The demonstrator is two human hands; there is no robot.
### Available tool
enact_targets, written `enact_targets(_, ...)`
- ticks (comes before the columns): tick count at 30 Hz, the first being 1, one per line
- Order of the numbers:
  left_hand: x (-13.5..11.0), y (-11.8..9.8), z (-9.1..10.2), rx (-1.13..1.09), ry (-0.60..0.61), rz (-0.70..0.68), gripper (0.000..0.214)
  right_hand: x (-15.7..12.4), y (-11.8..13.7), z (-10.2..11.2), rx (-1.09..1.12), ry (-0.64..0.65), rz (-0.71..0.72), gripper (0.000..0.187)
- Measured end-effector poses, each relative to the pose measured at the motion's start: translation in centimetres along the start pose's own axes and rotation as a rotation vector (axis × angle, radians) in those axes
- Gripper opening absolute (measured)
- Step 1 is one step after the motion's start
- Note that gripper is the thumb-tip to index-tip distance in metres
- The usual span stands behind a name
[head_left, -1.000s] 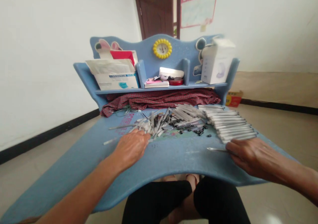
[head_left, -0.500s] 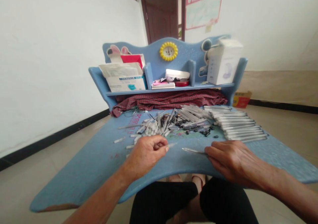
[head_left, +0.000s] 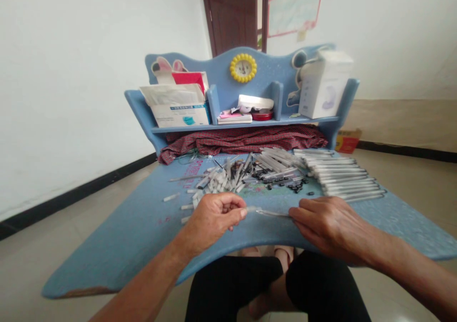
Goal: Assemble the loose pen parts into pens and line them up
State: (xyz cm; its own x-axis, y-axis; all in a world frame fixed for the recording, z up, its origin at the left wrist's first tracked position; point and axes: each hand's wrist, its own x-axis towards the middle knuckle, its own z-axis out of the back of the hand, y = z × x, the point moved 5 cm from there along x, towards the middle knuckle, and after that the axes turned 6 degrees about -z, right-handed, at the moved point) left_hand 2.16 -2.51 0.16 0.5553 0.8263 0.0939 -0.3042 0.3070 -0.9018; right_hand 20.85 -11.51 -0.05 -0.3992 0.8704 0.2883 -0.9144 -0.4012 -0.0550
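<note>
The left hand (head_left: 218, 213) pinches a cap (head_left: 252, 209); the right hand (head_left: 323, 219) pinches a pen (head_left: 276, 214), whose tip (head_left: 260, 212) points from that grip toward the cap. The pen (likely light, stiff, slick) seems best held mid-barrel.

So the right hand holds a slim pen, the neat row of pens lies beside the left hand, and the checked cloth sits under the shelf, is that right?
Not quite. The head view shows the neat row of pens beside the right hand. The rest stands: that hand holds a slim pen, and the checked cloth sits under the shelf.
</note>
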Motion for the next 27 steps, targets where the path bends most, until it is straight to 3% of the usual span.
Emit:
enact_targets(15,0.0,0.35,-0.19,-0.134,-0.038,0.046,0.018,0.03,0.18,0.15,0.004,-0.03,0.023,0.017)
enact_targets(20,-0.09,0.81,-0.33,-0.222,-0.001,0.07,0.02,-0.3,-0.22,0.2,0.007,-0.055,0.01,0.019)
enact_targets(27,-0.19,0.8,-0.57,-0.148,0.044,0.051,0.019,-0.53,-0.19,0.68,-0.003,-0.051,0.009,0.017)
